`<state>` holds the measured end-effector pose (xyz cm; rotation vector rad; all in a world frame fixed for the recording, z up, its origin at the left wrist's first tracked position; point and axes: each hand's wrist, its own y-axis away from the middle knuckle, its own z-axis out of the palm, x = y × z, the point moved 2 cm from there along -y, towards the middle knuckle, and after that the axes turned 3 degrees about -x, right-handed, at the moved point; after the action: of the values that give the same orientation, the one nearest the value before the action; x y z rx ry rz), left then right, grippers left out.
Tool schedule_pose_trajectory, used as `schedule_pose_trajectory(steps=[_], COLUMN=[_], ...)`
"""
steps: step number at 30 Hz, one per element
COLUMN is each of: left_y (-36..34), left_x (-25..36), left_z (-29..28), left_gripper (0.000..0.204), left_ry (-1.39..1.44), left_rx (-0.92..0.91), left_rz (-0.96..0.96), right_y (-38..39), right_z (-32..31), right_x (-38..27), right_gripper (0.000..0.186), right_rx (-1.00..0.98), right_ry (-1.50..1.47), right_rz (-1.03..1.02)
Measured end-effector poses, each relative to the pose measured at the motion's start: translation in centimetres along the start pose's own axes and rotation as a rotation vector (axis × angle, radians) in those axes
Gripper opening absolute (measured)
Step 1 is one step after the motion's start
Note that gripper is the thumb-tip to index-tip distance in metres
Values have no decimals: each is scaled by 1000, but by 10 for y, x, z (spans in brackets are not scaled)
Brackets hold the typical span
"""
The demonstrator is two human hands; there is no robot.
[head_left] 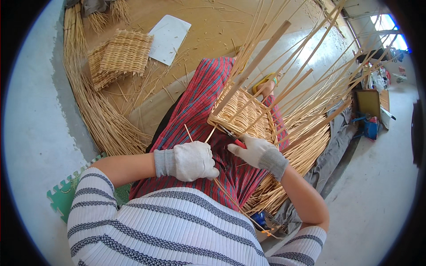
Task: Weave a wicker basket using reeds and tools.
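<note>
Across my lap, on a red plaid cloth (191,99), rests a partly woven wicker basket (242,111). Long loose reeds and several flat wooden stakes (255,66) stick up from its edges. My left hand (194,162), in a white knit glove, is closed around a thin reed (211,134) beside the basket's near corner. Gloved as well, my right hand (256,151) grips red-handled pruning shears (239,143). Their dark blades point at the near rim; whether they touch a reed I cannot make out.
Long reed bundles lie on the floor at left (95,113) and right (306,153). Two woven panels (126,52) and a white sheet (171,39) lie ahead among reed scraps. A blue object (369,127) stands far right. Green foam matting (66,188) is near my left elbow.
</note>
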<state>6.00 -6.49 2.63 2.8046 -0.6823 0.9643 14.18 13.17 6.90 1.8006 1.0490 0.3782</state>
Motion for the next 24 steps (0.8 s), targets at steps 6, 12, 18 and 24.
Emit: schedule_pose_trajectory(steps=[6, 12, 18, 24], left_y=[-12, 3, 158, 369], left_x=[5, 40, -98, -181], left_z=[-18, -45, -17, 168], left_gripper=[18, 13, 22, 52], left_ry=[7, -160, -195, 1183], left_rx=[-147, -58, 948, 2330], left_rz=[-35, -77, -732, -700], right_y=[-9, 14, 61, 40], right_z=[10, 8, 46, 161], right_x=[-11, 8, 72, 174], right_gripper=[70, 60, 44, 27], right_rx=[-20, -5, 248, 836], right_ry=[53, -123, -327, -1443], right_rz=[41, -85, -303, -166])
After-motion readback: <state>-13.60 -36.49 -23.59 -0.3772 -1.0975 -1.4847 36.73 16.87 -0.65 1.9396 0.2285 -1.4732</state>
